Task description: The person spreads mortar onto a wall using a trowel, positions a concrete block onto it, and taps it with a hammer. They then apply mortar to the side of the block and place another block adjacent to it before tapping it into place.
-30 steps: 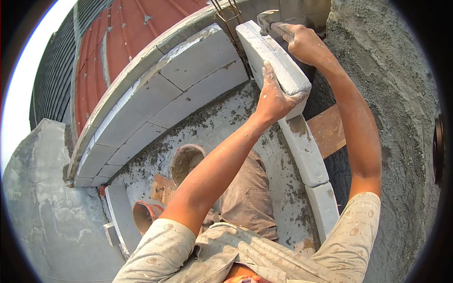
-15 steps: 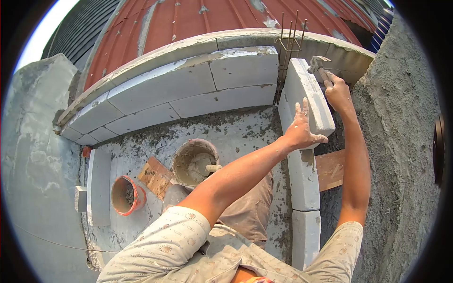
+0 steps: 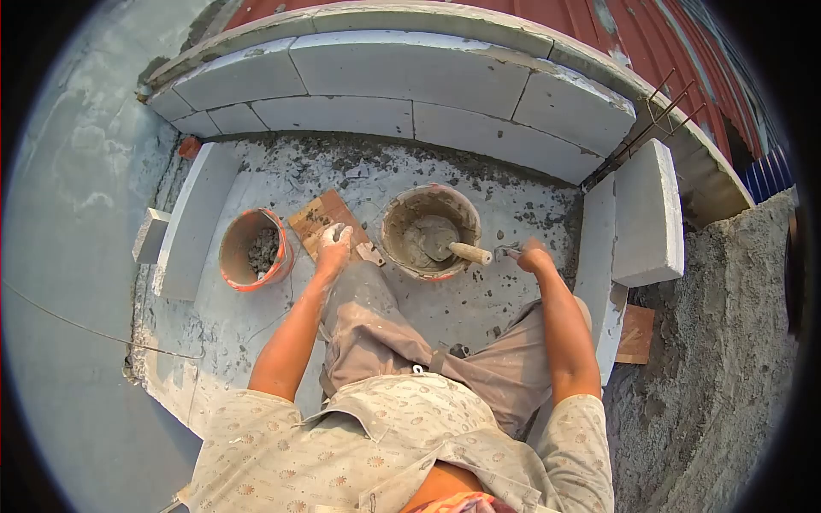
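Observation:
My right hand [image 3: 534, 256] grips a hammer [image 3: 511, 251], held low over the floor just right of the mortar bucket [image 3: 392, 224]. A trowel [image 3: 469, 252] rests in that bucket, its wooden handle sticking out over the rim towards the hammer. My left hand [image 3: 333, 249] is by my knee, in front of a wooden board [image 3: 325, 214]. Its fingers are curled closed, and whatever they may hold is hidden. To the right, a white block [image 3: 654, 214] stands on the low block wall [image 3: 594, 248], touched by neither hand.
An orange bucket [image 3: 282, 265] with grey rubble stands at the left. Behind it leans a white block [image 3: 192, 227]. A two-course block wall [image 3: 410, 73] closes the far side. Bare rebar [image 3: 671, 107] sticks up at the far right corner, beside a rough cement wall [image 3: 727, 308].
Both hands have left the white block on the right wall and dropped towards my knees. The hammer came down with my right hand. My view has turned left and downward.

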### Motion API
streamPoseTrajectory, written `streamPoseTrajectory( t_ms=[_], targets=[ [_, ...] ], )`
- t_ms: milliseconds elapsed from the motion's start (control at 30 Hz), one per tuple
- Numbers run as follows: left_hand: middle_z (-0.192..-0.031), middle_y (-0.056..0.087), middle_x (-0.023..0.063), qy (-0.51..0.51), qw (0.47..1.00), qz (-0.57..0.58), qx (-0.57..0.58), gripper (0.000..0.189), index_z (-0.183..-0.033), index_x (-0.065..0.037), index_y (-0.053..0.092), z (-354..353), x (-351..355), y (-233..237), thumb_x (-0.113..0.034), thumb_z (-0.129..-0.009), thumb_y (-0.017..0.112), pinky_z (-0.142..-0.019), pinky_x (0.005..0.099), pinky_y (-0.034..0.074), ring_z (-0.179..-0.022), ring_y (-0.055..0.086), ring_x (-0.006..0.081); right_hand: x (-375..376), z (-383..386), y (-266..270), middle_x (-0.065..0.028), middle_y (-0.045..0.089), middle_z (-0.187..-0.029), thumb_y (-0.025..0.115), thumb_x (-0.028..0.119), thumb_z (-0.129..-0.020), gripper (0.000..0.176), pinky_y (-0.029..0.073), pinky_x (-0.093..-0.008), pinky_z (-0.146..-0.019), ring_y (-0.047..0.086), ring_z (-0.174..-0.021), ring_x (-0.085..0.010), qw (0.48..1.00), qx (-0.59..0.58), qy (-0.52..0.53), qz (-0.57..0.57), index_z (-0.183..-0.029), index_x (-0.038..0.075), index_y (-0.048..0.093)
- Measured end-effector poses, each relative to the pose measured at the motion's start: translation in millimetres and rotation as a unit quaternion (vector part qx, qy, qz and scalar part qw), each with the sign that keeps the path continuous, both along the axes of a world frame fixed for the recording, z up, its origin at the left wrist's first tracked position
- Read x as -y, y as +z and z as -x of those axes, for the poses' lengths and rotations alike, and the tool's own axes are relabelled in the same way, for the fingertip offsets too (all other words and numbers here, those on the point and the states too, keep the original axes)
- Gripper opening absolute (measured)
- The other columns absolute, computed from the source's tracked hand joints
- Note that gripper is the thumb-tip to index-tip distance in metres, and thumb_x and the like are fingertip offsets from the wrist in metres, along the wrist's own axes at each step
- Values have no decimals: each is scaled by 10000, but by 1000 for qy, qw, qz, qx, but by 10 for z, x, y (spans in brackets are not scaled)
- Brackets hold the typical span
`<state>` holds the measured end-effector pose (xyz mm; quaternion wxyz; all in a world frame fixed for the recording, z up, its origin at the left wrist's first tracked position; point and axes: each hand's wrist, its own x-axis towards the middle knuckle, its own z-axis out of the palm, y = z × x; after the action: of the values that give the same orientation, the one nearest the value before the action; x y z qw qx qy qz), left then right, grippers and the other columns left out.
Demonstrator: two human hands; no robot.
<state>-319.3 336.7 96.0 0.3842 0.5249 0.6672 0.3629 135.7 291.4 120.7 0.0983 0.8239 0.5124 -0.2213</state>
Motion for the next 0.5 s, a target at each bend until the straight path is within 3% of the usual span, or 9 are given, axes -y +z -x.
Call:
streamPoseTrajectory(
  t_ms=[100, 133, 167, 200, 233, 300, 333, 433, 500],
  targets=[
    [-1233, 624, 127, -7, 972, 174, 157, 553, -1362, -17, 515, 154, 196, -207, -412, -980, 580, -828, 363, 524, -985, 642, 268, 91, -51, -106, -210, 689, -1131, 724, 255, -845, 369, 506, -458, -947, 642, -1110, -371, 999, -27, 12, -38, -1147, 47, 680],
    [-1255, 610, 126, -13, 958, 203, 203, 546, -1369, -23, 501, 52, 192, -301, -417, -994, 552, -837, 379, 527, -1010, 635, 272, 42, 114, 99, -219, 683, -1141, 693, 218, -848, 352, 506, -462, -947, 635, -1118, -375, 997, -43, 0, -67, -1159, 54, 678],
    [-1278, 596, 125, -15, 941, 231, 246, 540, -1376, -29, 488, -43, 143, -410, -422, -1008, 524, -846, 394, 530, -1036, 628, 276, -13, 393, 524, -224, 641, -1232, 590, 177, -867, 419, 481, -438, -988, 601, -1161, -384, 990, -79, -39, -110, -1274, 87, 636],
    [-1300, 582, 125, -12, 923, 256, 286, 534, -1383, -34, 475, -148, 44, -482, -427, -1021, 496, -854, 409, 534, -1062, 621, 280, -87, 538, 451, -207, 670, -1167, 552, 240, -886, 377, 505, -462, -946, 621, -1121, -388, 969, -103, 6, -226, -1208, 87, 671],
    [-1307, 575, 127, -21, 903, 264, 338, 523, -1384, -37, 471, -280, -48, -527, -423, -1032, 473, -860, 422, 535, -1081, 615, 282, -140, 759, 532, -180, 682, -1167, 572, 274, -868, 408, 504, -444, -956, 625, -1127, -376, 961, -130, 52, -237, -1221, 95, 668],
    [-1322, 563, 131, -27, 856, 280, 433, 501, -1387, -43, 465, -546, -162, -570, -414, -1052, 428, -871, 450, 537, -1119, 604, 284, -189, 1181, 719, -167, 692, -1163, 596, 287, -838, 422, 521, -436, -936, 645, -1113, -351, 987, -103, 102, -71, -1200, 88, 683],
    [-1311, 577, 121, 23, 830, 330, 449, 470, -1386, -33, 470, -652, -278, -560, -372, -1068, 401, -921, 491, 518, -1135, 600, 292, -255, 1269, 519, -158, 698, -1158, 604, 283, -828, 413, 533, -432, -915, 658, -1099, -339, 989, -66, 127, -29, -1180, 86, 694],
    [-1305, 586, 119, -90, 920, 265, 275, 508, -1381, -21, 481, -771, -356, -950, -408, -1058, 418, -901, 477, 531, -1112, 608, 297, -309, 1440, 300, -160, 708, -1140, 639, 233, -790, 373, 559, -424, -850, 685, -1061, -320, 988, -6, 139, 68, -1116, 72, 723],
    [-1222, 643, 106, -142, 942, 153, 264, 479, -1287, 11, 574, -857, -199, -941, -389, -1047, 466, -924, 382, 500, -1065, 619, 265, -201, 1486, 270, -162, 710, -1135, 648, 217, -785, 362, 559, -420, -847, 690, -1053, -317, 986, -27, 121, 108, -1107, 70, 727]
  ],
)
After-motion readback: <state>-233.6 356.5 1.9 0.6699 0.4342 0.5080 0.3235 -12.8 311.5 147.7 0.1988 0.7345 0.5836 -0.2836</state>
